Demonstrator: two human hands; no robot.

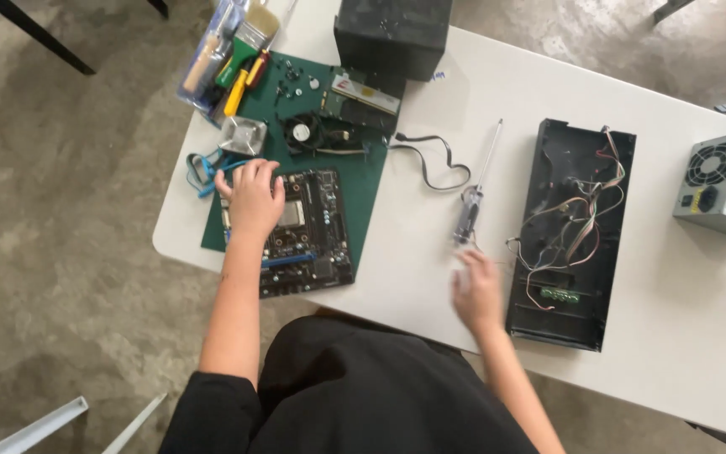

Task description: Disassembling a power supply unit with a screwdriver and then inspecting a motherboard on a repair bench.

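While the person leans over it, the scene lies like this:
Table (649, 353): white, it carries everything, so each part stays within arm's reach.
Case (571, 231): a black computer shell lying open at the right, its loose coloured wires spilling out where they can be got at.
Green mat (371, 181): spread at the left, seemingly to keep the delicate parts off the bare tabletop.
Power supply (723, 183): a grey box with a fan grille, set aside at the far right edge.
Circuit board (313, 235): lying flat on the near part of the mat, well apart from the case.
Fan (302, 133): parked on the mat just beyond the board.
Screwdriver (472, 197): laid down between mat and case, handle toward the person for easy pickup.
Left hand (254, 197): fingers spread and pressed down on the board's far left corner, apparently steadying it.
Right hand (476, 290): blurred, just near of the screwdriver handle; whether its fingers are open or curled cannot be told.
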